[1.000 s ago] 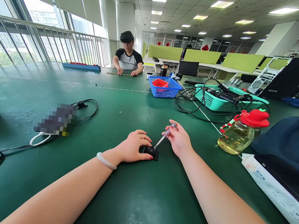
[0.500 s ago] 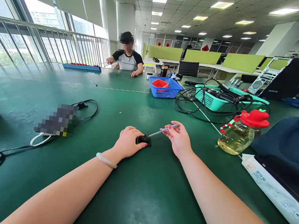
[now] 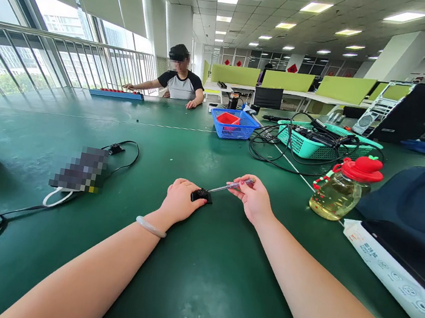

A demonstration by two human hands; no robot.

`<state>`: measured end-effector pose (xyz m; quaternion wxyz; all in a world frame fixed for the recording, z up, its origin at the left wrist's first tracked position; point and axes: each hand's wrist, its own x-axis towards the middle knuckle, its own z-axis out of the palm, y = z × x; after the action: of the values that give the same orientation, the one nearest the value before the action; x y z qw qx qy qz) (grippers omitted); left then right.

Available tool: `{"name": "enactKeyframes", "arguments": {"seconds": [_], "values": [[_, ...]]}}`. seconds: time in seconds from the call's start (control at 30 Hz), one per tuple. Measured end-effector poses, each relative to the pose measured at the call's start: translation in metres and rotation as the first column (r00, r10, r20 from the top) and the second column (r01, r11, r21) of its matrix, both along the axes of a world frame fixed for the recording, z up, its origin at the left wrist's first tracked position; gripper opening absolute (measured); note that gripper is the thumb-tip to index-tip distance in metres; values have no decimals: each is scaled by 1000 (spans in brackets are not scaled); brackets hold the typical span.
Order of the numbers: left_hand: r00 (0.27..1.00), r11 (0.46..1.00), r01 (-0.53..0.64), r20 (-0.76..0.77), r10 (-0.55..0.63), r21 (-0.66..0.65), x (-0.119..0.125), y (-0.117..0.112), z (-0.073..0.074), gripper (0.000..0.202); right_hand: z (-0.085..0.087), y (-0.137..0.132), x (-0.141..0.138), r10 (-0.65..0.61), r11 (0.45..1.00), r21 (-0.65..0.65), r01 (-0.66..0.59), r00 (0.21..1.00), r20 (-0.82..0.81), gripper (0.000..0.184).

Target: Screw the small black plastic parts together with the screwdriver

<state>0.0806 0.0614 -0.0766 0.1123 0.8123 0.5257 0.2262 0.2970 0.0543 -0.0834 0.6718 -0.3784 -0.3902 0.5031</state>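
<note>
A small black block-like part [image 3: 201,196] rests on the green table [image 3: 213,153], its fine details too small to make out. My left hand [image 3: 181,197], with a pale bangle on the wrist, is closed around its left side, the thumb along the near edge. Between the fingers of my right hand [image 3: 253,196] is a screwdriver [image 3: 232,185] with a clear handle and a thin metal shaft. Its shaft slants down to the left, and the tip meets the top of the black part.
A blue basket [image 3: 234,130] holding a red tray, a teal basket [image 3: 300,147] of black cables and a red-lidded bottle [image 3: 335,194] stand ahead and right. At left lie a blurred-out device [image 3: 81,169] and cords. A person [image 3: 181,88] sits across the table.
The black part and my left hand have shifted slightly left. The screwdriver lies a little flatter. Across the table, the person's arm has stretched out to the blue tray of red things.
</note>
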Motion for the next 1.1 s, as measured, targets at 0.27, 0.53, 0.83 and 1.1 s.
{"name": "enactKeyframes", "arguments": {"seconds": [0.27,0.53,0.83,1.1], "values": [[999,999,-46,4,46,13,-1,0,1,26,4,-5,-5,-4,997,77,-2,997,79,35],[1000,1000,-22,-15,23,8,-1,2,1,25,12,-20,-20,-118,972,230,42,937,328,31],[999,1000,-19,-35,19,4,-1,2,-1,28,18,-32,-25,-200,912,390,-127,691,694,26],[996,998,-60,-64,59,-15,0,1,1,31,12,-29,-20,-146,882,344,-324,506,850,44]]}}
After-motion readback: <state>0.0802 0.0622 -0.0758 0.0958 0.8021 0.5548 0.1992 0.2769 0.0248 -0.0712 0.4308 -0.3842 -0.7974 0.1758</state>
